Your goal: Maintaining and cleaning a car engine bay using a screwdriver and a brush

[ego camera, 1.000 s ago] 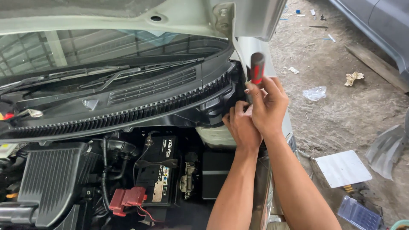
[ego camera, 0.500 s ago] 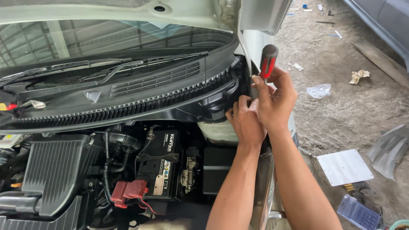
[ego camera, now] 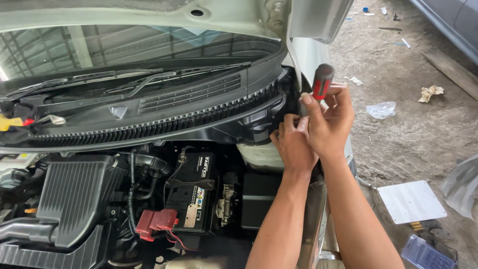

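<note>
Your right hand is closed around a screwdriver with a red and black handle; the handle stands nearly upright and sticks out above your fist, while the shaft below is hidden by your fingers. Your left hand sits just beside and slightly below that grip, touching the right hand, its fingers curled and pressed onto the end of the black plastic panel at the base of the windshield; whether it pinches anything there you cannot tell from this view, since the fingertips are tucked behind the right hand. Both hands work at the corner where that ribbed panel meets the car's silver body, under the raised hood. Away from the grip along the panel lie the wiper blades. Below your left forearm, down in the engine bay, sits the black battery with a red terminal cover near it, and further off from the grip the black ribbed air box. On the far side of your right arm, on the dirt floor, lie a white flat sheet, a crumpled clear plastic bag and a wad of paper.
</note>
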